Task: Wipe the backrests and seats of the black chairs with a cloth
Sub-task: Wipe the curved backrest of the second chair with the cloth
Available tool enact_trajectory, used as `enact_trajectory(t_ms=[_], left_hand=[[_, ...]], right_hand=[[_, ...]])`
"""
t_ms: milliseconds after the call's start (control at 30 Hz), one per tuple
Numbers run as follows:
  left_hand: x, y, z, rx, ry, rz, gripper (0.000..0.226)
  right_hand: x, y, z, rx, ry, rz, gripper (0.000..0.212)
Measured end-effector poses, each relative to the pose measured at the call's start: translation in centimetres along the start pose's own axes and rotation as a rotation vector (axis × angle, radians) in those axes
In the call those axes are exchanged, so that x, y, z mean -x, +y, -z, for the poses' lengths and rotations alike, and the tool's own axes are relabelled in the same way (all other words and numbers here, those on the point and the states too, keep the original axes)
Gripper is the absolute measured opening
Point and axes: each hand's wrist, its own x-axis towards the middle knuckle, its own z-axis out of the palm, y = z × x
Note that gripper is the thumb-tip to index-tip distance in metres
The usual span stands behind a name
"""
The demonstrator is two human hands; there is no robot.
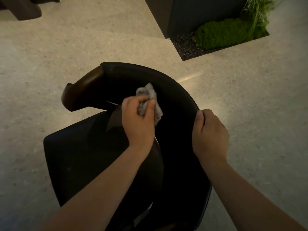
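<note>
Left hand [138, 120] clutching crumpled grey cloth [150, 93] against black chair backrest [166, 84], right hand [210, 130] gripping backrest rim, seat [75, 155] below left hand

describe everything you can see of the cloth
The cloth is a small, light grey rag, soft-looking and crumpled into a wad. The left hand holds it with fingers and thumb curled round its middle, so loose ends stick out above and to the right of the grip. It lies against the inner face of the black chair's curved backrest, a little below the top edge. Whether it is damp or dry cannot be told.
</note>
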Motion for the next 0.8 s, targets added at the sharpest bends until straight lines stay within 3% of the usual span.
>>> enact_trajectory(t_ms=[167, 333, 500, 800], left_hand=[[-3.0, 3.7, -2.7, -0.059, 0.005, -0.209, 0.014], [-4.1, 3.4, -5.3, -0.358, -0.097, -0.264, 0.032], [-4.9, 3.0, -5.2, -0.396, -0.075, -0.288, 0.022], [-3.4, -0.5, -2.5, -0.203, -0.063, -0.078, 0.008]], right_hand=[[0.0, 0.0, 0.0, 0.005, 0.018, 0.005, 0.026], [0.0, -0.1, -0.1, 0.001, 0.024, 0.024, 0.028], [0.0, 0.0, 0.0, 0.007, 0.020, 0.014, 0.030], [0.0, 0.0, -0.1, -0.005, 0.004, 0.004, 0.034]])
